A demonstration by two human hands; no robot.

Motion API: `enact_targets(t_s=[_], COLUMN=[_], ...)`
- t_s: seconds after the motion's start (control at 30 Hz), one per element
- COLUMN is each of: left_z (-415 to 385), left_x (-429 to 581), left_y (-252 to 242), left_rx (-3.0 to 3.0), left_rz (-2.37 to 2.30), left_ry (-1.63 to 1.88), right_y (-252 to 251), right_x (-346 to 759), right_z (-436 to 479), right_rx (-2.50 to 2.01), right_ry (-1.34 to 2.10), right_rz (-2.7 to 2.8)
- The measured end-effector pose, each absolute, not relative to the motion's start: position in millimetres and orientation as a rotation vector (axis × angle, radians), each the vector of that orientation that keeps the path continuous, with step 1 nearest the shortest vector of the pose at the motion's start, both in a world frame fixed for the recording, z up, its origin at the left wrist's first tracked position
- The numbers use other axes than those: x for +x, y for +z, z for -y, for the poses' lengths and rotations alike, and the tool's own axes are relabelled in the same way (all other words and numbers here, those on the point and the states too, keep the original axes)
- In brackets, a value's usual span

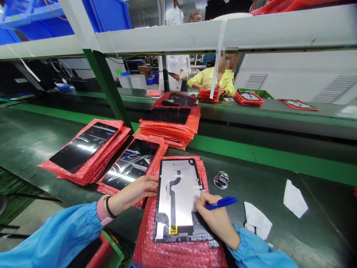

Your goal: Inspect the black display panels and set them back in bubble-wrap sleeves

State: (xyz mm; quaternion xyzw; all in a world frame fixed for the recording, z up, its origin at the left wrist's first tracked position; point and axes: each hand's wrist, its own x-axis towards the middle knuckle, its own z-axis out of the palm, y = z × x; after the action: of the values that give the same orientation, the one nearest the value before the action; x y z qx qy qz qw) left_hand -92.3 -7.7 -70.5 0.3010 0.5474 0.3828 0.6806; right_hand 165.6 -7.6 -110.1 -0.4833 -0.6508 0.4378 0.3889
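Note:
A display panel lies back side up on red bubble wrap in front of me, its silver rear and black flex cable showing. My left hand rests against the panel's left edge, fingers curled on it. My right hand grips a blue pen, its tip touching the panel's right side near a white label.
Stacks of red bubble-wrap with dark glass panels lie at left, centre and behind. A small metal tape dispenser and white paper scraps lie to the right. A person in yellow works across the conveyor.

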Motion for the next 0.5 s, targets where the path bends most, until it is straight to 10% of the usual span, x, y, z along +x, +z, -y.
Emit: enact_targets(t_s=[0.5], left_z=[0], left_x=[-45], left_y=[-71], left_rx=[0.769], left_rz=[-1.119], left_ry=[1.087], right_y=[-99], right_x=[181], right_z=[-6], right_rx=[-1.047], right_ry=[1.459], right_rz=[1.297])
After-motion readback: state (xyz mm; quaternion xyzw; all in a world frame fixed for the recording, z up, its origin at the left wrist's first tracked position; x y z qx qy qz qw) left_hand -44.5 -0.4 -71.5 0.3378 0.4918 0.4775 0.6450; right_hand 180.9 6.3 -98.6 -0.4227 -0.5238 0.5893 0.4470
